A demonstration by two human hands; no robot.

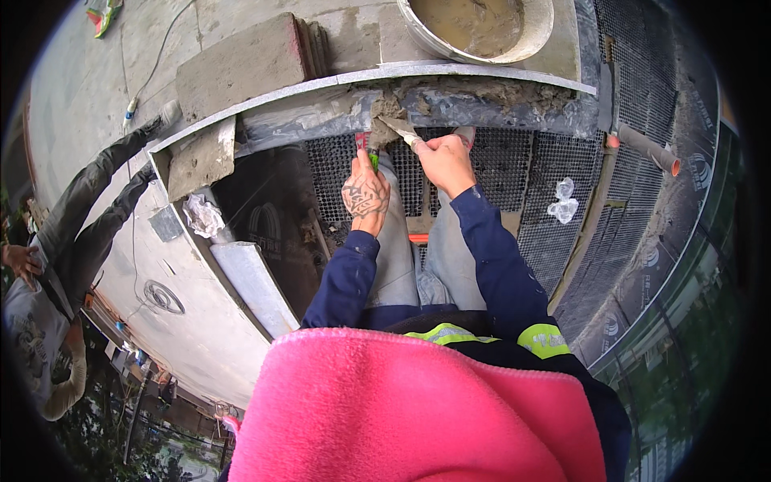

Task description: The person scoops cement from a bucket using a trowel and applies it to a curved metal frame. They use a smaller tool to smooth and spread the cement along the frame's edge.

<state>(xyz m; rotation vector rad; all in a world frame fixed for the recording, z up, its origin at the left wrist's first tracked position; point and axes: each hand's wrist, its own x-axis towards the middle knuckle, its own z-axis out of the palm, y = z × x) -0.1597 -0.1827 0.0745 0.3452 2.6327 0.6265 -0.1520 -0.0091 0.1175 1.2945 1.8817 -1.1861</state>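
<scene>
My left hand (367, 193), tattooed on the back, is closed round a green-handled tool (373, 159). Grey-brown mortar (382, 133) covers the tool's head, so its shape is hidden. Close by on the right, my right hand (448, 164) grips a trowel (399, 128) by its handle. The trowel's blade points left and lies against the mortar. Behind both tools runs a grey-coated ledge wall (297, 120), with more mortar stuck along its upper part under a pale stone edging (353, 78).
A white tub (414, 30) of murky water stands beyond the edging, right of stacked slabs (241, 64). Black dimpled matting (514, 165) lies round my legs. An orange-ended pipe (650, 149) juts out at right. At far left another person (60, 281) is on the paving, near a cable.
</scene>
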